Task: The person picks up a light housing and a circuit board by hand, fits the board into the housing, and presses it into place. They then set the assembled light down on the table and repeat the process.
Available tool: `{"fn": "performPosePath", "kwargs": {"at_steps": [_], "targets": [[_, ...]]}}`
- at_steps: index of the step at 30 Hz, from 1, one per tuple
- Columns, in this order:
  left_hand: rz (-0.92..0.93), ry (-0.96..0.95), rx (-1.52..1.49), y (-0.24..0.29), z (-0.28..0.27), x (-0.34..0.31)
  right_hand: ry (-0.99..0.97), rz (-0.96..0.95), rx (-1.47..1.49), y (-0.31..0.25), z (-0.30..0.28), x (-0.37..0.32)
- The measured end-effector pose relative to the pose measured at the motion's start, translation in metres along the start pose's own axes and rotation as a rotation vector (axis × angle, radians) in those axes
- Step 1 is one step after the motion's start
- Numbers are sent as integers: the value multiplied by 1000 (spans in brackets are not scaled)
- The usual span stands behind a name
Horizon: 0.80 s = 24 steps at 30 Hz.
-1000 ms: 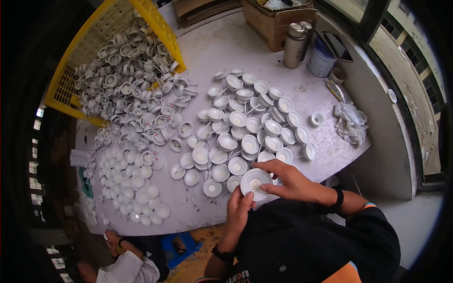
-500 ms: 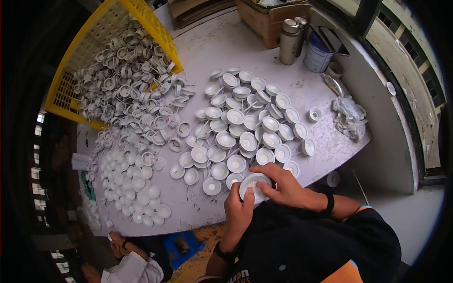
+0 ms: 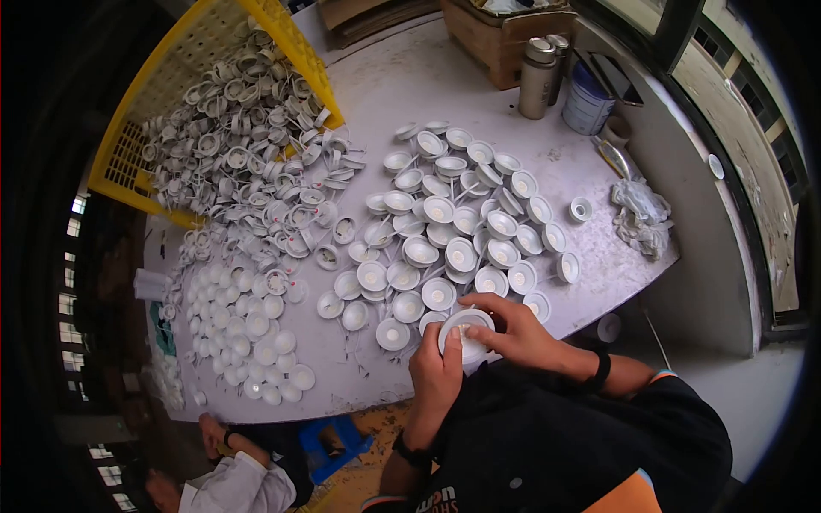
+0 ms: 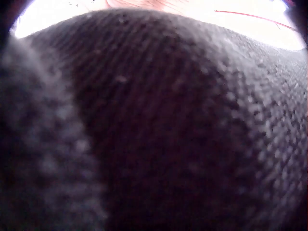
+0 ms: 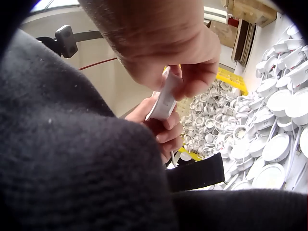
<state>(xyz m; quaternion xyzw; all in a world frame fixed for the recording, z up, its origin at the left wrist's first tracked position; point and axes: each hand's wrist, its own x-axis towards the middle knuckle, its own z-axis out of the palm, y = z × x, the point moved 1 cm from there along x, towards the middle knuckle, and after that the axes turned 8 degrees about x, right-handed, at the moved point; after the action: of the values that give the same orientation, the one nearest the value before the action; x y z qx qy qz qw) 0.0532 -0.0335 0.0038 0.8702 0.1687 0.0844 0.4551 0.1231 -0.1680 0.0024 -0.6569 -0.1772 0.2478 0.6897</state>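
Note:
In the head view, a round white downlight [image 3: 473, 318] with an LED board in its centre is held between both hands near the table's front edge. My left hand [image 3: 434, 374] grips its left rim, the thumb lying over the face by the LED board. From the other side my right hand [image 3: 523, 339] holds it, thumb on the face and fingers along the far rim. Edge-on in the right wrist view, the downlight [image 5: 166, 98] shows its white side wall, and a cable hangs below. Dark ribbed cloth [image 4: 159, 120] fills most of the left wrist view.
Several finished-looking downlights [image 3: 439, 209] crowd mid-table. White domed covers [image 3: 244, 329] lie to the left, below a heap of wired housings [image 3: 244, 158] spilling from a yellow crate [image 3: 107, 162]. Flasks [image 3: 536, 81], a tin [image 3: 586, 104] and crumpled plastic [image 3: 641, 214] stand right. Another person [image 3: 239, 483] sits lower left.
The left thumb has moved from the rim onto the downlight's face, beside the right thumb. The downlight has tilted slightly and stays held in both hands.

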Motion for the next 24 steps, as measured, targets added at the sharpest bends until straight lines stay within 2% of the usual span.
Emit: {"fn": "performPosePath", "kwargs": {"at_steps": [1, 3, 4, 6, 10, 12, 13, 14, 15, 16, 17, 19, 20, 22, 24], "targets": [[1, 8, 0, -2, 0, 0, -24, 228, 159, 2, 0, -1], [-17, -97, -90, -7, 1, -2, -14, 213, 130, 5, -2, 2], [-18, -91, -88, -10, 0, -3, 5, 204, 106, 6, -3, 3], [-144, -239, -207, -19, -1, -5, 37, 220, 99, 7, -6, 6], [-200, -287, -197, -30, -1, -5, 18, 162, -26, 18, -8, 11], [-267, -322, -218, -41, 0, -4, -67, 316, -32, 22, -11, 15], [-321, -365, -240, -48, 3, -1, -73, 317, -33, 25, -13, 17], [-323, -364, -240, -55, 3, 6, -73, 247, -55, 29, -14, 18], [-357, -262, -275, -63, 1, 15, -72, 178, -75, 33, -16, 17], [-389, -158, -309, -74, -1, 24, -73, 181, -73, 38, -20, 17], [-391, -158, -306, -91, -2, 34, -57, 211, -12, 44, -24, 17], [-252, -65, -89, -127, 1, 55, -17, 309, 100, 46, -28, 19], [-252, -67, -85, -133, 4, 63, -17, 309, 104, 50, -29, 20], [-233, -146, 117, -141, 7, 81, -5, 192, -14, 61, -32, 20], [-249, -168, 203, -147, 14, 91, -12, 200, -43, 57, -35, 19]]}}
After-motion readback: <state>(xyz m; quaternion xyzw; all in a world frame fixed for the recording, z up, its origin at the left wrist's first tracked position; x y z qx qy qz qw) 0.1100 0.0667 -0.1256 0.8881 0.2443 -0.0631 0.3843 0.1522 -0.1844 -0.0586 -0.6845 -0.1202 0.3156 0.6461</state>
